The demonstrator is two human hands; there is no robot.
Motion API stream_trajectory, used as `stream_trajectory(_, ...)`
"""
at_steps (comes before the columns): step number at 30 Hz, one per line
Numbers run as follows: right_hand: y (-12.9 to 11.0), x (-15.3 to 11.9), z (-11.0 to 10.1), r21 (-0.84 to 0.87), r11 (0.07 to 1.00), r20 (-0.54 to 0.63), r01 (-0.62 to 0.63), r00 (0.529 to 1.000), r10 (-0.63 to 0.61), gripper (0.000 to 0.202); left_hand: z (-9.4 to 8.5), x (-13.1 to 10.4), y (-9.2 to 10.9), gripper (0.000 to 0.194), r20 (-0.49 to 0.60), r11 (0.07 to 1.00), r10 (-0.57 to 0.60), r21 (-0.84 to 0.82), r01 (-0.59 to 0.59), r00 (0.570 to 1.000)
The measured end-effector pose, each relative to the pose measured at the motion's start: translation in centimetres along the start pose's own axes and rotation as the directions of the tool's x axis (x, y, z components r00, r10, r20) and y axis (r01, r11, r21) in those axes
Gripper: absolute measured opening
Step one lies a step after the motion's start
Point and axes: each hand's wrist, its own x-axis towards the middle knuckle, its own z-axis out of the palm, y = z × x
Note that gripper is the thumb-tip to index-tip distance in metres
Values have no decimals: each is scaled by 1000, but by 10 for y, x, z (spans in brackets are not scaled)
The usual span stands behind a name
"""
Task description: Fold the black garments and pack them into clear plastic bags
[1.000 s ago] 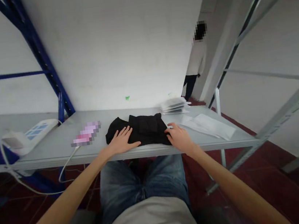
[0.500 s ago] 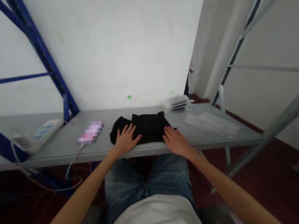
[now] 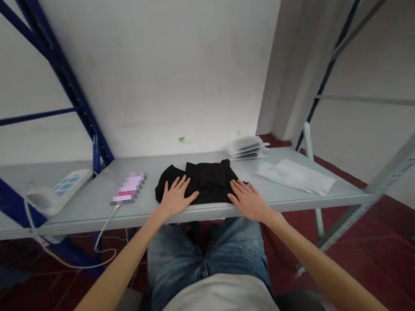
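Observation:
A folded piece of black cloth (image 3: 211, 175) lies near the front edge of the grey shelf table (image 3: 147, 163); its exact kind I cannot tell. My left hand (image 3: 175, 198) rests flat with spread fingers on the cloth's left part. On its front right corner lies my right hand (image 3: 248, 200), fingers stretched out. Both palms face down, and neither hand grips the fabric. A squarish folded section shows on top of the cloth between the hands.
A phone (image 3: 129, 187) with a blurred screen and white cable (image 3: 104, 230) lies to the left. Further left sits a white power strip (image 3: 67, 189). Stacked clear packets (image 3: 247, 147) stand at the back right, with flat plastic bags (image 3: 296, 175) before them. Blue rack posts (image 3: 68, 87) rise at left.
The camera view has tilted slightly, so the table sits a little lower in the picture. Both hands stay flat on the black cloth in nearly the same places.

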Motion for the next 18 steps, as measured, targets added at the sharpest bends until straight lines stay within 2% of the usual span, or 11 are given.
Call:
stream_trajectory(3,-2,4,-5,18,1000,-26,-17,1000,17,56,-7,1,7,68,-119,997,75,34,-71,990)
stream_trajectory(6,-4,14,-13,46,998,-107,-31,994,35,49,-18,6,28,62,-214,984,179,33,-176,960)
stream_trajectory(9,-7,27,-22,92,995,-151,-31,988,45,44,-25,16,57,54,-233,960,262,-35,-278,936)
stream_trajectory(12,-16,39,-31,163,986,-153,-39,986,64,43,-25,28,81,55,-246,941,310,-61,-334,919)
stream_trajectory(15,-28,48,-39,213,977,-171,-31,983,69,41,-21,39,89,51,-253,938,317,-59,-341,914)
stream_trajectory(18,-37,53,-45,231,973,-176,-2,983,43,40,-20,46,86,37,-253,944,270,-120,-306,929)
